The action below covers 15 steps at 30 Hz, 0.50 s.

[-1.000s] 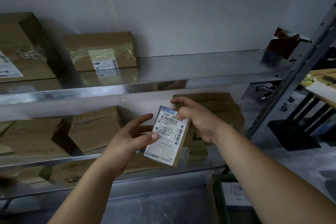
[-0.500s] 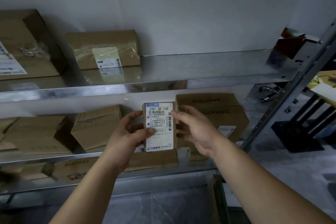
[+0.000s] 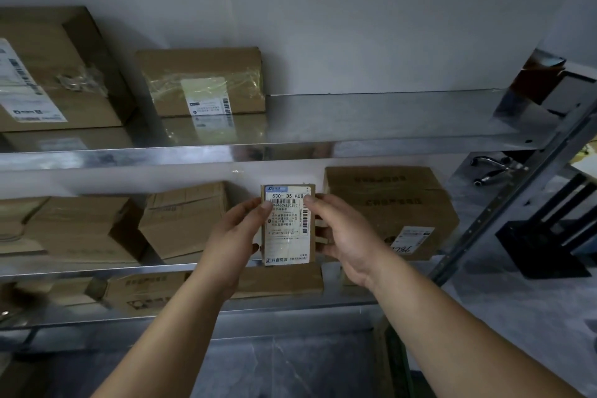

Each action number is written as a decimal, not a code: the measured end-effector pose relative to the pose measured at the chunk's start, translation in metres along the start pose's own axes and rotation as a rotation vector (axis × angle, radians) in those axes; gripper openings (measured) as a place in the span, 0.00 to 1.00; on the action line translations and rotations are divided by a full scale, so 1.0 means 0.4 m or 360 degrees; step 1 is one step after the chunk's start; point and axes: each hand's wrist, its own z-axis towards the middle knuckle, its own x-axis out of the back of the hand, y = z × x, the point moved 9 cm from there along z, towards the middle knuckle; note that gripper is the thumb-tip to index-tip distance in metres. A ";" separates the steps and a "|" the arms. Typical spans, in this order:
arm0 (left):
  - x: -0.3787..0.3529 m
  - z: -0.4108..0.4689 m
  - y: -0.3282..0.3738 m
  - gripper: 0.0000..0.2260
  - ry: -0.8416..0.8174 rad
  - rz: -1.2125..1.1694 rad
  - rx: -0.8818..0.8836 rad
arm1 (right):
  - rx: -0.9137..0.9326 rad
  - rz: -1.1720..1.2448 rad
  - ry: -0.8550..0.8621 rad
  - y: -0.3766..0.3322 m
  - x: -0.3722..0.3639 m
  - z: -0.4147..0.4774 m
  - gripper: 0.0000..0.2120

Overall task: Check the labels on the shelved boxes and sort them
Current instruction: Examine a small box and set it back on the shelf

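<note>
A small flat cardboard box (image 3: pixel 288 236) is held upright in front of the middle shelf (image 3: pixel 97 269), its printed label (image 3: pixel 284 215) turned toward the camera. It is gripped at its left edge by the left hand (image 3: pixel 235 236) and at its right edge by the right hand (image 3: pixel 344 236), thumbs laid on the label face. The box is judged light and stiff, easily carried one-handed. The taped label looks glossy, so slipping may be expected there. A hold on the bare cardboard edges is preferred, leaving the barcode uncovered.

small box (image 3: pixel 288 229) between hands (image 3: pixel 230 236)
</note>
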 end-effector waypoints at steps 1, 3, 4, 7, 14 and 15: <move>0.003 0.003 0.001 0.29 0.0013 0.0019 0.0005 | -0.0016 0.0011 0.0008 0.003 -0.003 0.004 0.16; 0.007 0.006 0.004 0.22 0.0044 0.0054 0.0028 | -0.0045 0.0025 0.0026 0.011 -0.006 0.012 0.18; 0.012 0.009 0.003 0.20 0.0072 0.0073 0.0045 | -0.0057 0.0024 0.0028 0.014 -0.009 0.018 0.18; 0.019 0.020 0.000 0.20 0.0111 0.0112 0.0086 | -0.0075 0.0012 0.0043 0.019 -0.013 0.034 0.19; 0.043 0.061 -0.018 0.20 0.0113 0.0116 0.0170 | -0.0097 0.0011 0.0089 0.034 -0.023 0.076 0.19; 0.044 0.065 -0.020 0.20 0.0116 0.0109 0.0180 | -0.0102 0.0017 0.0096 0.036 -0.022 0.080 0.19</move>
